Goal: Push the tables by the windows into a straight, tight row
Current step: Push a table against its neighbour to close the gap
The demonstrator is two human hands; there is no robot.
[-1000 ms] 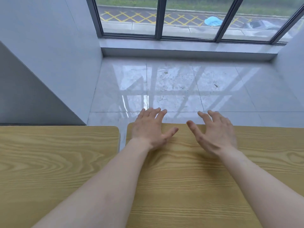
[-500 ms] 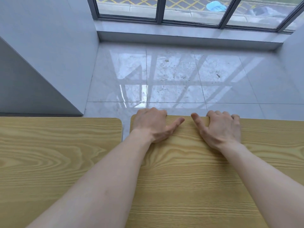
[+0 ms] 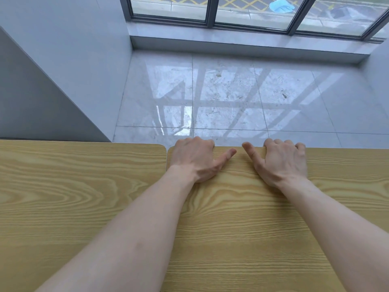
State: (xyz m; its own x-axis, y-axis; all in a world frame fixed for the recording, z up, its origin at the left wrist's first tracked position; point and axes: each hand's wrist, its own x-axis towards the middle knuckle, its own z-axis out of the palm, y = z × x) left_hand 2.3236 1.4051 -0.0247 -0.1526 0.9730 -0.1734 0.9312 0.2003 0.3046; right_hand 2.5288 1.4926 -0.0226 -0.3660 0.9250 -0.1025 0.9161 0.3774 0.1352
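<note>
Two light wood-grain tables stand side by side under me. The right table (image 3: 242, 218) carries both my forearms. My left hand (image 3: 195, 159) grips its far edge near the left corner, fingers curled over the edge and thumb flat on top. My right hand (image 3: 282, 161) grips the same far edge a little further right, thumb stretched along the top. The left table (image 3: 73, 186) lies almost touching it, with only a thin dark seam between the two. Their far edges sit nearly level, the left one slightly further away.
Beyond the tables lies a glossy grey tiled floor (image 3: 231, 98). A low sill and dark-framed windows (image 3: 252, 15) run along the far side. A grey wall (image 3: 63, 70) juts in at the left, close to the left table's far edge.
My hands went from lying flat on the tabletop to curling over its far edge. The gap between the two tables has closed from a clear strip of floor to a thin seam.
</note>
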